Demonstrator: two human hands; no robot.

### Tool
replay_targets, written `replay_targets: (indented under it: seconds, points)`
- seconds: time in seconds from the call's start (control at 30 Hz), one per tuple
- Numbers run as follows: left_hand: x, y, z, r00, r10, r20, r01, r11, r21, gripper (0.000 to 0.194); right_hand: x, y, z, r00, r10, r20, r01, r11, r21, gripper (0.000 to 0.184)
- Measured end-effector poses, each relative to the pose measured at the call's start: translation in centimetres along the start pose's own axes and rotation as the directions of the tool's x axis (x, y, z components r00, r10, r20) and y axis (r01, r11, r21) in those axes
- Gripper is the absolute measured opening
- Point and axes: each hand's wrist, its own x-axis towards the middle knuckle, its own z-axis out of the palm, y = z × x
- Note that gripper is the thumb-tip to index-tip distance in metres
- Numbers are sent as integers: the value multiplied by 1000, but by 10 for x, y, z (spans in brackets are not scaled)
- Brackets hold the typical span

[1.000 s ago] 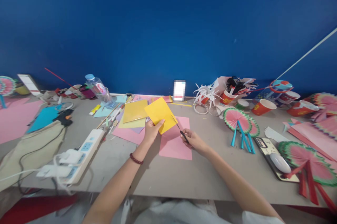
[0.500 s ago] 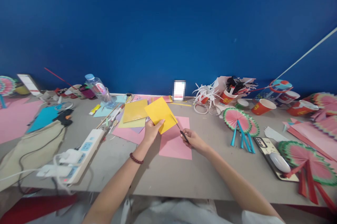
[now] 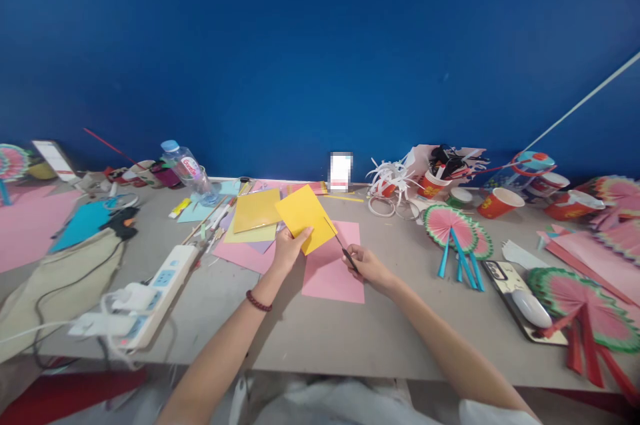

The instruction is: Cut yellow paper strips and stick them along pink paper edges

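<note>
My left hand (image 3: 291,246) pinches a square of yellow paper (image 3: 305,212) by its lower left side, thumb on top, holding it tilted above the table. In my right hand (image 3: 367,265) is a pair of scissors (image 3: 349,257) with dark handles. Their blades lie at the right edge of the yellow paper, pointing up and to the left over it. Below both hands a pink paper sheet (image 3: 333,278) lies flat on the table. A pack of yellow paper (image 3: 257,210) rests on other coloured sheets left of the held square.
A power strip (image 3: 165,292) with white plugs and a plastic bottle (image 3: 187,172) stand to the left. Rightward are watermelon-patterned paper fans (image 3: 453,232), a phone with a white mouse (image 3: 531,308) on it, and red paper cups (image 3: 501,204). A blue wall (image 3: 320,65) rises behind.
Almost nothing differs. The yellow paper and the scissors have shifted only very slightly, and both hands keep their hold.
</note>
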Motion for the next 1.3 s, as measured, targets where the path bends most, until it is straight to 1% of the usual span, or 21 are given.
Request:
replay_targets:
  seconds: [0.13, 0.27, 0.33, 0.43, 0.57, 0.67, 0.77, 0.87, 0.97, 1.1, 1.2, 1.3]
  points:
    - [0, 0, 0, 1000, -7, -5, 7, 1000, -7, 40, -1, 0, 0, 1000, 7, -5, -7, 1000, -14, 41]
    - [1, -3, 0, 998, -56, 12, 56, 994, -98, 45, -1, 2, 0, 1000, 0, 13, 0, 1000, -4, 39]
    - [2, -5, 1, 998, -70, 0, 69, 990, -124, 47, -1, 5, -1, 1000, -9, 22, 10, 1000, -7, 39]
    - [3, -8, 1, 997, -67, -42, 62, 990, -126, 46, 0, 7, -1, 999, -15, 30, 15, 1000, -17, 40]
    - [3, -7, 2, 994, -86, -65, 76, 986, -146, 47, 1, 8, -1, 1000, -11, 29, 12, 1000, -10, 42]
    - [2, -6, 3, 992, -94, -85, 81, 985, -152, 48, 0, 6, -1, 998, -25, 50, 24, 1000, 7, 43]
    - [0, -4, 6, 994, -71, -85, 57, 985, -161, 48, -2, 4, 0, 996, -48, 72, 46, 998, 33, 43]
    - [-3, -4, 8, 995, -79, -66, 67, 985, -157, 47, -1, 4, -1, 993, -71, 90, 65, 996, 67, 43]
    - [-4, -4, 8, 994, -95, -59, 84, 982, -171, 46, 0, 7, -2, 992, -71, 106, 64, 995, 73, 43]
    - [-4, -6, 8, 993, -89, -76, 72, 976, -207, 46, 1, 9, -4, 990, -69, 126, 61, 996, 63, 45]
    - [-5, -6, 8, 993, -88, -78, 72, 979, -190, 46, 0, 7, -4, 991, -60, 123, 54, 997, 52, 45]
    - [-7, -5, 8, 995, -86, -49, 79, 988, -134, 45, 0, 5, -4, 992, -51, 116, 46, 998, 48, 45]
